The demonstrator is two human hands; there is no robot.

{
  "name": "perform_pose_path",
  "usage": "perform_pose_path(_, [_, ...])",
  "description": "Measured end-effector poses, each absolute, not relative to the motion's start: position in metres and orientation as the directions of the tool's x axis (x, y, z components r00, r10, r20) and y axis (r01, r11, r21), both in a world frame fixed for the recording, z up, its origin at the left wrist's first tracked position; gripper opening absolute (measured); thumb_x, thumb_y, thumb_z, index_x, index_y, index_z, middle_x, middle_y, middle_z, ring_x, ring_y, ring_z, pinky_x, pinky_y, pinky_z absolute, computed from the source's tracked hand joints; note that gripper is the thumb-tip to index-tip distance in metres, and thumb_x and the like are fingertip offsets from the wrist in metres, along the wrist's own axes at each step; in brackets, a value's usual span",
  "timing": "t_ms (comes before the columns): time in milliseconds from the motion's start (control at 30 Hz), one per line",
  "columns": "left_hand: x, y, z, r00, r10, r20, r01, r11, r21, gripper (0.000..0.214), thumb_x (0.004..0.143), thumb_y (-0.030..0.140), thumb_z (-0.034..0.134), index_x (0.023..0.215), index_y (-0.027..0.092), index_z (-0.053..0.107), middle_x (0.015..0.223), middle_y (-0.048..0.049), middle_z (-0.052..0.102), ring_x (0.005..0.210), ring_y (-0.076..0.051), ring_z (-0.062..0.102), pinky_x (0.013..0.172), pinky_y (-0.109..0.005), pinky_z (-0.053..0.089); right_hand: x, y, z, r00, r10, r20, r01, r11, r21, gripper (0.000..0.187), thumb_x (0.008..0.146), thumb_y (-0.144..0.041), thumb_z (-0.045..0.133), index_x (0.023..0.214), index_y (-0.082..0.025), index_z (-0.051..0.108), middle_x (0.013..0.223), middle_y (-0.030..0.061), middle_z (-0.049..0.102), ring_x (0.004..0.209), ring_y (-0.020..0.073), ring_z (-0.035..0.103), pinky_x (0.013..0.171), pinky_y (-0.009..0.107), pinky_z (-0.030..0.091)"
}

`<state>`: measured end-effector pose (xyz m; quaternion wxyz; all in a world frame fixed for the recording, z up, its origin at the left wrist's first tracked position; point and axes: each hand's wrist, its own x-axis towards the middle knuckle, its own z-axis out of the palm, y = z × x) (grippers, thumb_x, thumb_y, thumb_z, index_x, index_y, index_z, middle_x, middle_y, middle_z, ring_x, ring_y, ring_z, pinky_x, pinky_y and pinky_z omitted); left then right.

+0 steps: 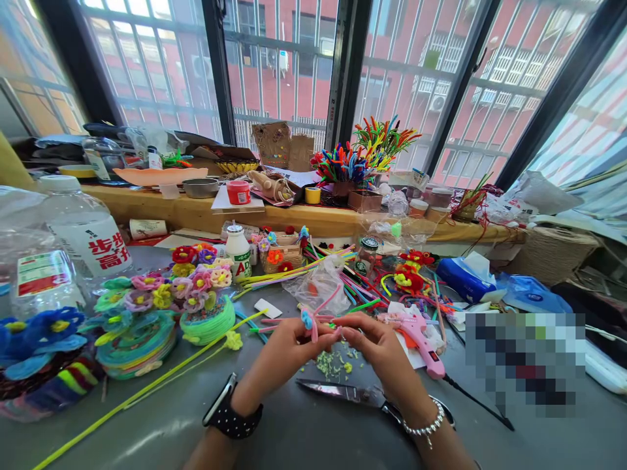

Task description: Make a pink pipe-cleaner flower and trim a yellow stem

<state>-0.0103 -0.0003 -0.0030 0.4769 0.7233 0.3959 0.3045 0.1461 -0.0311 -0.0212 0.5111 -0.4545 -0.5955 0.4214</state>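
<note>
My left hand pinches a small pipe-cleaner flower in pink and light blue, with a pink pipe-cleaner stem sticking up from it. The fingertips of my right hand are closed at the flower's right side, where a bit of green shows; exactly what they grip is too small to tell. Beneath the hands lie scissors, their handles partly behind my right wrist. Green and yellow fuzz clippings are scattered just beyond the blades. A pink hot glue gun rests right of my right hand.
Pipe-cleaner flower pots crowd the left, near a large plastic bottle. A long yellow pipe cleaner crosses the table. Behind the hands are a clear plastic bag, a white bottle, a glass jar and a blue tissue pack.
</note>
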Motion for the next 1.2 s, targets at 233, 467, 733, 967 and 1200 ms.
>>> perform_pose_path(233, [-0.011, 0.001, -0.008, 0.564, 0.825, 0.04, 0.288, -0.242, 0.927, 0.027, 0.068, 0.039, 0.051, 0.067, 0.014, 0.062, 0.06, -0.001, 0.057, 0.053, -0.011, 0.047, 0.049, -0.02, 0.037, 0.147, -0.03, -0.026, -0.073, 0.983, 0.169, 0.091, 0.175, -0.98, 0.017, 0.07, -0.032, 0.057, 0.073, -0.016, 0.06, 0.076, 0.0017, 0.058, 0.075, 0.0153, 0.053, 0.065, 0.024, 0.042])
perform_pose_path(467, [-0.02, 0.004, -0.004, 0.638, 0.768, 0.048, 0.363, -0.356, 0.861, 0.024, 0.07, 0.035, 0.049, 0.068, 0.016, 0.064, 0.059, -0.0007, 0.058, 0.056, -0.012, 0.05, 0.053, -0.02, 0.039, 0.149, -0.032, -0.019, -0.193, 0.973, 0.126, 0.131, 0.153, -0.979, 0.016, 0.067, -0.033, 0.06, 0.067, -0.017, 0.059, 0.068, -0.0006, 0.057, 0.066, 0.0126, 0.052, 0.061, 0.022, 0.04])
perform_pose_path(733, [-0.031, 0.008, -0.01, 0.738, 0.675, 0.002, 0.392, -0.431, 0.813, 0.019, 0.07, 0.026, 0.049, 0.064, 0.016, 0.064, 0.058, -0.0013, 0.06, 0.054, -0.012, 0.053, 0.052, -0.019, 0.039, 0.149, -0.036, -0.016, -0.407, 0.88, 0.244, 0.479, 0.433, -0.764, 0.016, 0.075, -0.03, 0.053, 0.066, -0.017, 0.058, 0.068, 0.0003, 0.055, 0.064, 0.012, 0.049, 0.057, 0.021, 0.036])
perform_pose_path(967, [-0.032, 0.013, -0.013, 0.728, 0.684, 0.033, 0.414, -0.478, 0.774, 0.026, 0.07, 0.036, 0.05, 0.064, 0.014, 0.062, 0.057, -0.0024, 0.06, 0.054, -0.012, 0.054, 0.051, -0.019, 0.04, 0.144, -0.034, -0.025, -0.34, 0.888, 0.309, 0.542, 0.454, -0.707, 0.017, 0.078, -0.028, 0.049, 0.066, -0.016, 0.052, 0.064, -0.0011, 0.051, 0.06, 0.0112, 0.046, 0.053, 0.021, 0.033])
perform_pose_path(1200, [-0.034, 0.014, -0.018, 0.711, 0.7, 0.063, 0.502, -0.569, 0.652, 0.029, 0.073, 0.037, 0.046, 0.066, 0.015, 0.063, 0.058, -0.0022, 0.062, 0.055, -0.012, 0.055, 0.052, -0.018, 0.038, 0.14, -0.034, -0.029, -0.28, 0.897, 0.342, 0.646, 0.44, -0.623, 0.014, 0.078, -0.022, 0.049, 0.065, -0.016, 0.048, 0.066, 0.0004, 0.051, 0.064, 0.0129, 0.044, 0.057, 0.022, 0.033])
